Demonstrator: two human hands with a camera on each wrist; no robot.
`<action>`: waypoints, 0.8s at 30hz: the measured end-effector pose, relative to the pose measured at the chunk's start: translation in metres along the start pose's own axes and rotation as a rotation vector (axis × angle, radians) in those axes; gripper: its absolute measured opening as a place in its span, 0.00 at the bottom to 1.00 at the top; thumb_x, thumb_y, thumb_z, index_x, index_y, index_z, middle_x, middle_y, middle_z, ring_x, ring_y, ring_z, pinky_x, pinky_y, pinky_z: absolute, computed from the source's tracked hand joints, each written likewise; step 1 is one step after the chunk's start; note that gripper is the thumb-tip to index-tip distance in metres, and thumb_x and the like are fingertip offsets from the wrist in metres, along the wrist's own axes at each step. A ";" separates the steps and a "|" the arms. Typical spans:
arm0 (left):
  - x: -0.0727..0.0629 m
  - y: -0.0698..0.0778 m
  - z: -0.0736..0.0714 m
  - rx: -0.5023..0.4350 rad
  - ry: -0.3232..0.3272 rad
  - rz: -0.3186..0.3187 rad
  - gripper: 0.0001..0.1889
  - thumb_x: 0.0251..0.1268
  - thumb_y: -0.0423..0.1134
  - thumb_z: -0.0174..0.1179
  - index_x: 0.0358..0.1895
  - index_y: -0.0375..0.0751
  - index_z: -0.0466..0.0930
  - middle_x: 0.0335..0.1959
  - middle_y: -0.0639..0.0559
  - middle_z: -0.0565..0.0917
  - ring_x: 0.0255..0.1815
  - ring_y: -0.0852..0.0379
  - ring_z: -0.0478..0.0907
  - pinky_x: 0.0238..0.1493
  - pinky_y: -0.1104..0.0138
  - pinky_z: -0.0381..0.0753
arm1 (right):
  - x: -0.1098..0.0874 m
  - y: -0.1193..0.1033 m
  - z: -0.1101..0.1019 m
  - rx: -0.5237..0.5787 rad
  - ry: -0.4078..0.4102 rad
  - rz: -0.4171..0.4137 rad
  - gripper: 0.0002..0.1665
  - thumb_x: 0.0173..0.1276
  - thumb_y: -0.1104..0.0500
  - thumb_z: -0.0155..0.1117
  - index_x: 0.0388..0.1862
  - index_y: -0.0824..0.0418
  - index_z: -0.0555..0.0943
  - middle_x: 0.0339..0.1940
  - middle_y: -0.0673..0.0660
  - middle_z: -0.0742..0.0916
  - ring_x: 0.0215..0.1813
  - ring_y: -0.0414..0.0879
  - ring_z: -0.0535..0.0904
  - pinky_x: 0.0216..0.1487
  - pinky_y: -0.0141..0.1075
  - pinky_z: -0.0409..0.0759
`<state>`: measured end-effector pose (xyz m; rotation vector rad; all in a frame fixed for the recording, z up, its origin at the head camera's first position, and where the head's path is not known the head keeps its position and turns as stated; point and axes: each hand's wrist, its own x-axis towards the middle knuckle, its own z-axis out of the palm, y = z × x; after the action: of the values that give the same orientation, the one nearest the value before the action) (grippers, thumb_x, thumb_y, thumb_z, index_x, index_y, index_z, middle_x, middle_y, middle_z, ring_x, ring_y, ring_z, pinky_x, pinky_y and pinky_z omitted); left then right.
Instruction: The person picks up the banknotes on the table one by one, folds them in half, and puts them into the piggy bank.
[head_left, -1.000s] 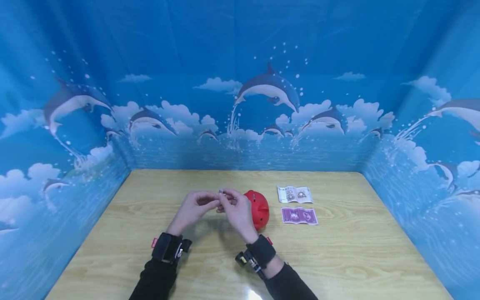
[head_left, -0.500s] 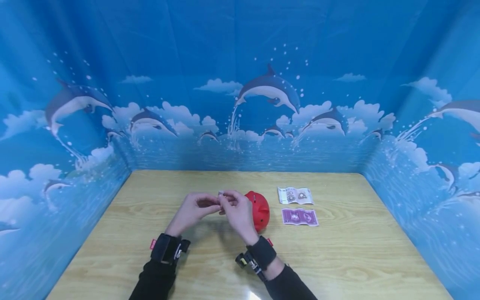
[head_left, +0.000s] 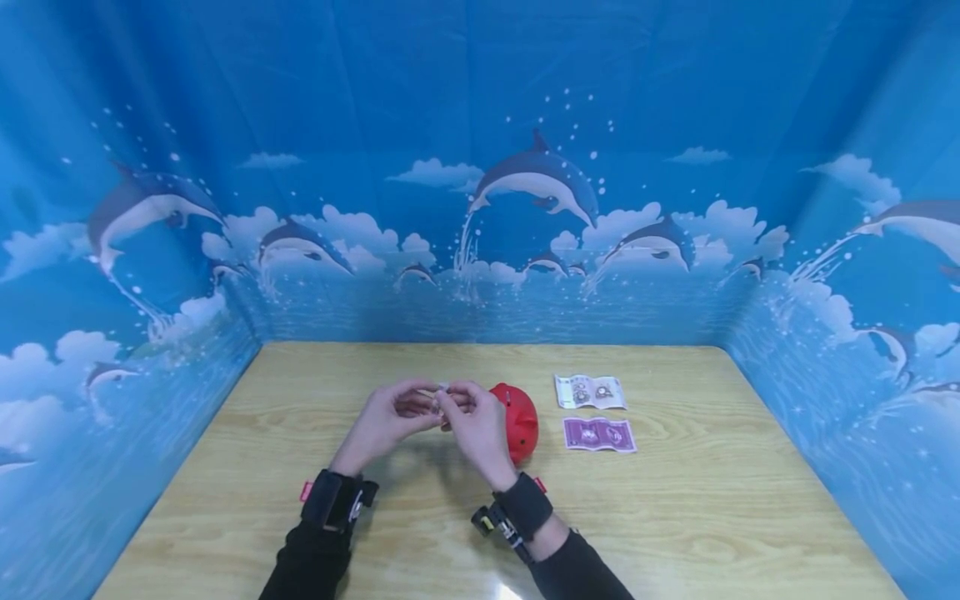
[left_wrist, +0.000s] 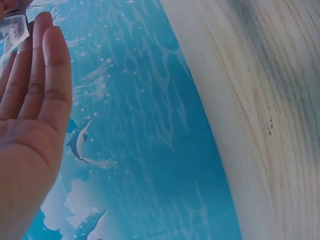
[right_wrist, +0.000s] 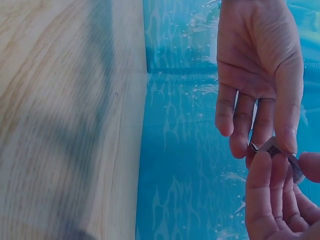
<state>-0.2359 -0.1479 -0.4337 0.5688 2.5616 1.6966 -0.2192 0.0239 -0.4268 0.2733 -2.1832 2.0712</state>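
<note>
The folded note (right_wrist: 273, 148) looks papery, the piggy bank (head_left: 522, 427) smooth, the wooden table (head_left: 690, 492) glossy.

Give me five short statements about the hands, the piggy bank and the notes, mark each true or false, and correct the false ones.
1. The right hand pinches a small folded paper. True.
2. The red piggy bank stands to the left of both hands. False: the red piggy bank is on the right hand's side, and that hand partly hides it in the head view.
3. The purple note lies nearer the person than the white note. True.
4. The two notes are stacked on each other. False: they lie apart on the table.
5. Each wrist wears a black band. True.
</note>
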 end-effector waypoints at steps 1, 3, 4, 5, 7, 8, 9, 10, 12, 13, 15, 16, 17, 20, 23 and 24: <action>0.000 0.000 0.000 0.011 0.000 0.007 0.24 0.56 0.38 0.71 0.57 0.42 0.79 0.46 0.44 0.87 0.45 0.52 0.85 0.46 0.66 0.84 | 0.002 0.005 0.000 -0.007 0.003 0.000 0.15 0.69 0.58 0.65 0.47 0.68 0.82 0.36 0.67 0.88 0.33 0.53 0.86 0.32 0.40 0.87; 0.001 -0.005 0.000 0.035 0.005 0.030 0.23 0.55 0.40 0.72 0.56 0.44 0.81 0.44 0.48 0.87 0.43 0.55 0.85 0.44 0.68 0.84 | 0.005 0.015 0.001 -0.020 0.009 -0.005 0.15 0.68 0.56 0.66 0.47 0.66 0.83 0.35 0.65 0.88 0.31 0.48 0.86 0.31 0.40 0.87; 0.001 -0.005 0.000 0.043 0.005 0.040 0.22 0.55 0.40 0.72 0.54 0.45 0.82 0.43 0.49 0.88 0.42 0.56 0.85 0.44 0.68 0.84 | 0.005 0.015 0.001 -0.023 0.007 -0.004 0.15 0.68 0.57 0.66 0.47 0.66 0.83 0.35 0.65 0.88 0.31 0.48 0.86 0.31 0.42 0.87; 0.001 -0.005 0.000 0.051 0.007 0.044 0.21 0.54 0.41 0.72 0.53 0.46 0.82 0.43 0.50 0.88 0.41 0.57 0.85 0.44 0.68 0.84 | 0.005 0.015 0.001 -0.027 0.005 -0.004 0.14 0.68 0.58 0.66 0.47 0.66 0.82 0.36 0.65 0.88 0.32 0.49 0.86 0.32 0.45 0.87; 0.000 -0.005 0.000 0.055 0.011 0.045 0.20 0.54 0.41 0.73 0.52 0.48 0.83 0.42 0.52 0.88 0.41 0.57 0.84 0.43 0.67 0.84 | 0.004 0.011 0.001 -0.030 -0.003 -0.002 0.13 0.69 0.60 0.65 0.47 0.68 0.82 0.36 0.67 0.88 0.33 0.55 0.86 0.33 0.52 0.86; 0.000 -0.004 0.000 0.057 0.012 0.047 0.20 0.54 0.41 0.73 0.51 0.48 0.83 0.42 0.52 0.88 0.40 0.58 0.84 0.43 0.67 0.84 | 0.002 0.007 0.001 -0.031 -0.009 -0.005 0.13 0.69 0.61 0.65 0.47 0.69 0.82 0.36 0.68 0.88 0.34 0.58 0.86 0.34 0.54 0.85; 0.000 -0.004 0.000 0.057 0.014 0.050 0.19 0.54 0.41 0.73 0.51 0.49 0.83 0.41 0.52 0.88 0.40 0.58 0.84 0.43 0.68 0.84 | 0.000 0.002 0.000 -0.032 -0.015 -0.007 0.13 0.69 0.62 0.64 0.46 0.70 0.82 0.36 0.69 0.87 0.34 0.61 0.86 0.35 0.56 0.84; 0.000 -0.004 0.000 0.058 0.014 0.053 0.19 0.54 0.41 0.72 0.50 0.49 0.84 0.41 0.53 0.88 0.40 0.58 0.84 0.43 0.67 0.84 | -0.002 -0.003 0.000 -0.031 -0.020 -0.008 0.12 0.69 0.62 0.64 0.46 0.71 0.81 0.36 0.70 0.87 0.35 0.64 0.85 0.35 0.57 0.84; 0.000 -0.005 0.001 0.062 0.016 0.057 0.17 0.55 0.41 0.72 0.49 0.49 0.84 0.40 0.53 0.88 0.40 0.58 0.84 0.43 0.67 0.84 | -0.006 -0.014 -0.001 -0.045 -0.026 -0.012 0.12 0.70 0.64 0.63 0.46 0.72 0.81 0.36 0.72 0.87 0.36 0.67 0.85 0.36 0.58 0.83; 0.001 -0.005 0.001 0.064 0.018 0.059 0.16 0.55 0.42 0.72 0.49 0.49 0.84 0.40 0.53 0.88 0.40 0.58 0.84 0.43 0.67 0.84 | -0.009 -0.019 -0.001 -0.053 -0.026 -0.016 0.12 0.70 0.64 0.63 0.46 0.73 0.81 0.36 0.72 0.87 0.36 0.67 0.85 0.36 0.58 0.83; 0.001 -0.007 0.001 0.070 0.022 0.057 0.16 0.56 0.41 0.71 0.48 0.49 0.84 0.40 0.53 0.88 0.40 0.58 0.84 0.43 0.68 0.84 | -0.012 -0.026 -0.002 -0.065 -0.024 -0.020 0.12 0.70 0.63 0.62 0.46 0.73 0.81 0.36 0.72 0.87 0.36 0.66 0.85 0.36 0.56 0.84; 0.002 -0.007 0.001 0.070 0.024 0.052 0.15 0.56 0.41 0.71 0.48 0.49 0.84 0.40 0.52 0.88 0.40 0.58 0.85 0.43 0.68 0.84 | -0.012 -0.028 -0.002 -0.068 -0.024 -0.018 0.13 0.70 0.63 0.62 0.46 0.73 0.81 0.36 0.72 0.87 0.36 0.66 0.85 0.36 0.56 0.84; 0.002 -0.007 0.001 0.073 0.027 0.049 0.15 0.57 0.40 0.71 0.48 0.48 0.84 0.41 0.52 0.88 0.40 0.58 0.85 0.43 0.68 0.84 | -0.012 -0.029 -0.002 -0.071 -0.024 -0.017 0.13 0.71 0.63 0.62 0.47 0.73 0.80 0.36 0.72 0.87 0.36 0.65 0.85 0.36 0.55 0.84; 0.002 -0.007 0.002 0.074 0.037 0.035 0.14 0.58 0.39 0.70 0.48 0.48 0.85 0.41 0.52 0.88 0.40 0.57 0.85 0.43 0.68 0.84 | -0.010 -0.023 -0.001 -0.067 -0.026 -0.006 0.13 0.71 0.63 0.62 0.47 0.73 0.80 0.36 0.71 0.86 0.36 0.64 0.85 0.35 0.55 0.85; 0.002 -0.005 0.003 0.076 0.045 0.031 0.14 0.59 0.38 0.69 0.49 0.47 0.85 0.42 0.51 0.88 0.41 0.56 0.85 0.42 0.68 0.84 | -0.004 -0.008 0.000 -0.068 -0.025 0.012 0.13 0.70 0.61 0.63 0.47 0.71 0.81 0.37 0.69 0.87 0.36 0.60 0.85 0.35 0.55 0.85; 0.002 -0.004 0.003 0.078 0.048 0.031 0.14 0.59 0.38 0.69 0.49 0.47 0.85 0.43 0.51 0.88 0.41 0.56 0.85 0.42 0.68 0.84 | -0.002 -0.003 0.001 -0.071 -0.023 0.014 0.13 0.70 0.60 0.63 0.47 0.69 0.81 0.37 0.68 0.87 0.34 0.57 0.85 0.34 0.54 0.85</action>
<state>-0.2382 -0.1462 -0.4385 0.5810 2.6765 1.6455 -0.2170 0.0231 -0.4247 0.2776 -2.2726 2.0028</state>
